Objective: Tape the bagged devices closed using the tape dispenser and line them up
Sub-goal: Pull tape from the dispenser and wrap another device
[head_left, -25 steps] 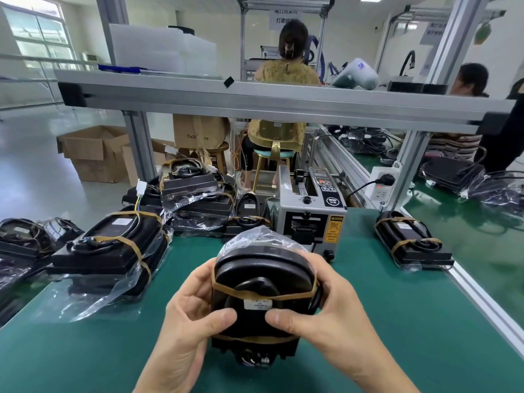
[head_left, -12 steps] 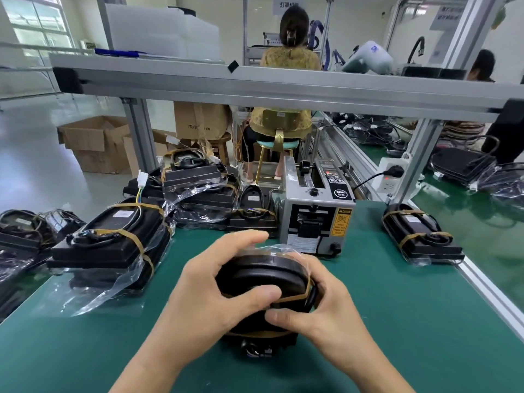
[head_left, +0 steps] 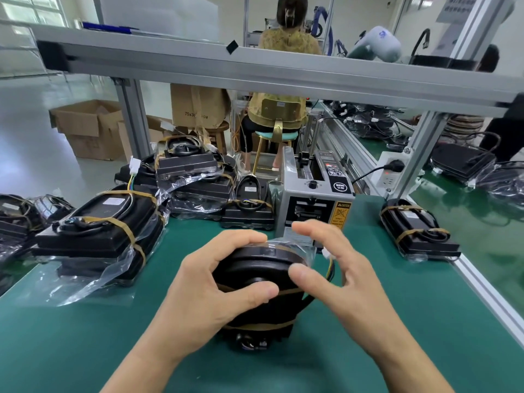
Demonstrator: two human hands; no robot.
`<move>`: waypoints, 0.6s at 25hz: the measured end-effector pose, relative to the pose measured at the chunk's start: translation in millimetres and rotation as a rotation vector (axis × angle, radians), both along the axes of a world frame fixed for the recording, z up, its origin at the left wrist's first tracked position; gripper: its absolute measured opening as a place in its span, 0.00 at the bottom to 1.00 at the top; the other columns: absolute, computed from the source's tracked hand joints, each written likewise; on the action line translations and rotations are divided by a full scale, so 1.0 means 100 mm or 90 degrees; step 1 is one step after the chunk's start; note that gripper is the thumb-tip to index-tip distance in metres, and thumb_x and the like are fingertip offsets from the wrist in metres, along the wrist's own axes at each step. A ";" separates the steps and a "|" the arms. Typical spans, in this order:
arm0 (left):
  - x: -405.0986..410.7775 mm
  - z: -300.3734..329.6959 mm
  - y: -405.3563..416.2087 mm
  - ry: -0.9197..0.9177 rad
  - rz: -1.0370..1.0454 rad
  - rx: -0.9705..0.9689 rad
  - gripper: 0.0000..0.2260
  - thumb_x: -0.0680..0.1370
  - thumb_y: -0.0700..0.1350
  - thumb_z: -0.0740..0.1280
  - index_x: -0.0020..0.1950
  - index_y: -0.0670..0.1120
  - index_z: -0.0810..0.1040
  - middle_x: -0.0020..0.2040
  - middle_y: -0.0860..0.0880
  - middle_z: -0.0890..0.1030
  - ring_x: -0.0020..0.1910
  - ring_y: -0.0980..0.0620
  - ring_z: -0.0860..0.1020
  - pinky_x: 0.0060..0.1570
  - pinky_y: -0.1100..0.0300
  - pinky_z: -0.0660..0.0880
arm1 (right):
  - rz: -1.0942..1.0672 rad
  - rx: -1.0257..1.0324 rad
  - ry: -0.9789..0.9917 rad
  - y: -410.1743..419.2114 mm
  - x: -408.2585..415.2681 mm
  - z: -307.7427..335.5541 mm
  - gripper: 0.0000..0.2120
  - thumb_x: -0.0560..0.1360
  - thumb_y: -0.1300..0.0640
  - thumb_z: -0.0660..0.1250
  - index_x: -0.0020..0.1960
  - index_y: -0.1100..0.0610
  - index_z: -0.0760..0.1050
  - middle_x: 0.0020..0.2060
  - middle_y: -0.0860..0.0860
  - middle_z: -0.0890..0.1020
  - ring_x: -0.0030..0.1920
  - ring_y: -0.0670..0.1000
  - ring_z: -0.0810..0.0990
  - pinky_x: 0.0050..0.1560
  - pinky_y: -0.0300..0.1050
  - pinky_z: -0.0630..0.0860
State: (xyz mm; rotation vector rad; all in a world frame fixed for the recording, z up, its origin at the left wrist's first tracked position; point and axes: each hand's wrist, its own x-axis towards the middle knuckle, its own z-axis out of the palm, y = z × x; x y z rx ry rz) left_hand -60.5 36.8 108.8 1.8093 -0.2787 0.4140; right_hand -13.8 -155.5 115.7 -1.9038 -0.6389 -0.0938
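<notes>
Bright workshop with aluminium-framed workstations.
A green-topped desk [head_left: 397,321] sits under a grey rail [head_left: 283,72]; open cardboard boxes [head_left: 88,129] stand on the pale glossy floor [head_left: 34,154], windows [head_left: 31,7] upper left.

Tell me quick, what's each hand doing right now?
Left hand: grips the bagged device on its top.
Right hand: thumb touches the device, fingers spread loosely above the bag's open end; no firm hold.

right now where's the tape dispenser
In the head view, the tape dispenser stands on the green mat at centre, just behind the right hand and the bagged device being held.
</notes>
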 end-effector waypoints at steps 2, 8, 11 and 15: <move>0.00 0.01 0.01 -0.004 -0.001 0.005 0.22 0.63 0.53 0.75 0.56 0.55 0.80 0.52 0.55 0.82 0.52 0.55 0.81 0.49 0.70 0.73 | -0.004 0.019 -0.081 0.10 -0.05 0.07 0.17 0.68 0.40 0.67 0.56 0.38 0.78 0.60 0.37 0.75 0.68 0.44 0.69 0.71 0.62 0.59; 0.00 0.03 0.00 -0.015 -0.009 0.002 0.21 0.63 0.54 0.76 0.55 0.55 0.80 0.52 0.54 0.82 0.52 0.55 0.81 0.50 0.69 0.73 | -0.041 -0.053 -0.288 0.29 -0.09 0.08 0.09 0.73 0.47 0.65 0.49 0.44 0.83 0.56 0.40 0.77 0.65 0.43 0.71 0.71 0.63 0.47; 0.00 0.00 0.01 -0.023 -0.002 0.009 0.23 0.62 0.54 0.76 0.56 0.52 0.80 0.52 0.54 0.82 0.52 0.56 0.80 0.51 0.70 0.73 | -0.082 -0.087 -0.345 0.24 -0.07 0.02 0.10 0.74 0.45 0.65 0.49 0.44 0.83 0.54 0.41 0.78 0.63 0.44 0.72 0.71 0.61 0.47; 0.01 -0.02 0.02 -0.023 -0.001 0.003 0.23 0.61 0.54 0.76 0.55 0.54 0.80 0.53 0.54 0.83 0.52 0.56 0.80 0.50 0.71 0.72 | -0.121 -0.083 -0.331 0.12 -0.05 -0.05 0.12 0.73 0.42 0.65 0.50 0.44 0.83 0.52 0.39 0.78 0.62 0.43 0.74 0.71 0.62 0.49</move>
